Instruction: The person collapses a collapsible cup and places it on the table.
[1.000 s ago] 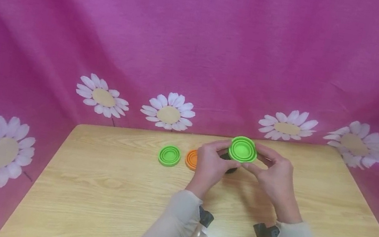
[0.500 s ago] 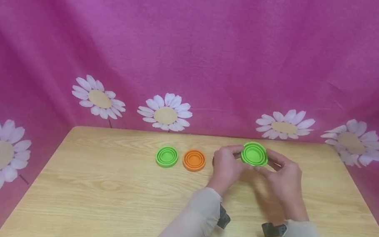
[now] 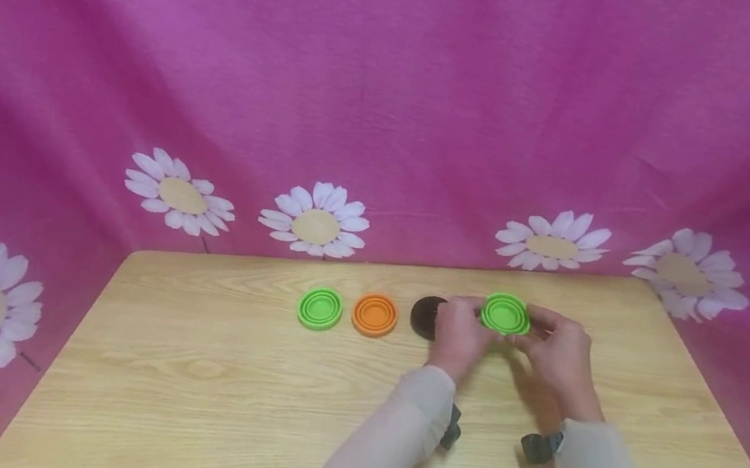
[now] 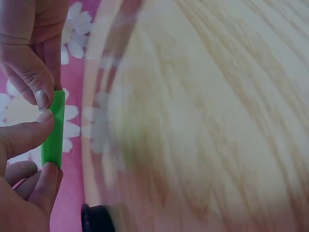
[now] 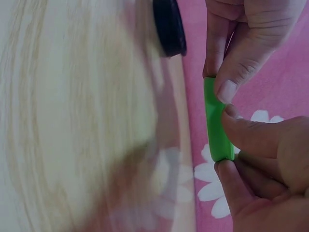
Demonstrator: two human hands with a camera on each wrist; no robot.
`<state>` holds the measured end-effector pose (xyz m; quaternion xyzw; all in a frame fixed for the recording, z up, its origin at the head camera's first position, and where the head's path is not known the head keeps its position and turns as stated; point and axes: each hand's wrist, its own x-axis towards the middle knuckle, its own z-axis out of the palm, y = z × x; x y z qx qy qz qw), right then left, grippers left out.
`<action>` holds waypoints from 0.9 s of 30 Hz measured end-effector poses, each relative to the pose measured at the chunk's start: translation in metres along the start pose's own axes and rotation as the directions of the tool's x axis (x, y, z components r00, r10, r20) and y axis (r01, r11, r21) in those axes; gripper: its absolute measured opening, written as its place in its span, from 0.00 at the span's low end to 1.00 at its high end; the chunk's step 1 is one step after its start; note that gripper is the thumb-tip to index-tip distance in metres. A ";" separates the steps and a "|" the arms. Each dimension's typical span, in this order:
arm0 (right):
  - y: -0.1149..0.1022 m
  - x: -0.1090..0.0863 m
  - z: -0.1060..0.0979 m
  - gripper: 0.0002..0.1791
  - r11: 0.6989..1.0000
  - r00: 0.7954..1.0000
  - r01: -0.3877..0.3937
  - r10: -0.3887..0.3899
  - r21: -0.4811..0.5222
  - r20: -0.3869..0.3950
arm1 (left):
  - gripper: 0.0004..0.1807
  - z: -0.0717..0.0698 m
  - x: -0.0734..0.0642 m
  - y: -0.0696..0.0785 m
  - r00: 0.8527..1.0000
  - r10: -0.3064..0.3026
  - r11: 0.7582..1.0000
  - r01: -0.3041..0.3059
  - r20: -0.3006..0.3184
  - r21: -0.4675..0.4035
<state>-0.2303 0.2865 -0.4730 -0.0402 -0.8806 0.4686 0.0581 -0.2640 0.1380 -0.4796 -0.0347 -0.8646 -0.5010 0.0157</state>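
A green collapsible cup [image 3: 506, 314], folded flat into concentric rings, is held up between both hands, above the back part of the table. My left hand [image 3: 460, 334] pinches its left edge and my right hand [image 3: 565, 361] its right edge, thumbs on the near side. Seen edge-on, the green cup [image 4: 54, 128] is a thin band in the left wrist view, and the thumb tips nearly meet on it. A black round disc-like piece [image 3: 424, 316] lies just left of the left hand, which partly covers it.
Left of the black piece, an orange folded cup [image 3: 375, 315] and another green folded cup [image 3: 320, 309] lie in a row on the wooden table [image 3: 205, 388]. A pink curtain [image 3: 401, 88] with daisies hangs along the table's back and sides.
Both hands have shifted right and slightly lower in the view with the green cup. The orange cup, partly covered before, is fully visible, and the black piece shows more. The view has shifted slightly.
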 end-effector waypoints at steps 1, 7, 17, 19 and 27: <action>0.001 0.000 0.000 0.33 1.000 1.000 -0.007 0.007 -0.011 0.009 | 0.27 0.002 0.000 -0.001 1.000 0.001 1.000 -0.001 0.005 0.010; 0.009 0.001 -0.002 0.32 0.996 0.999 -0.010 0.015 -0.091 0.050 | 0.22 0.016 -0.003 -0.005 0.998 -0.042 0.993 0.035 0.057 0.114; 0.020 0.001 0.004 0.31 0.992 0.993 -0.020 0.033 -0.122 0.110 | 0.19 0.020 -0.010 -0.002 0.995 -0.051 0.957 0.023 0.089 0.288; 0.021 0.002 0.004 0.30 0.992 0.993 -0.018 0.033 -0.129 0.111 | 0.20 0.020 -0.010 -0.002 0.996 -0.029 0.955 0.002 0.085 0.296; 0.024 0.003 0.001 0.34 0.989 0.990 0.039 -0.019 -0.140 0.143 | 0.24 0.008 -0.010 -0.006 0.992 0.063 0.944 -0.096 0.113 0.315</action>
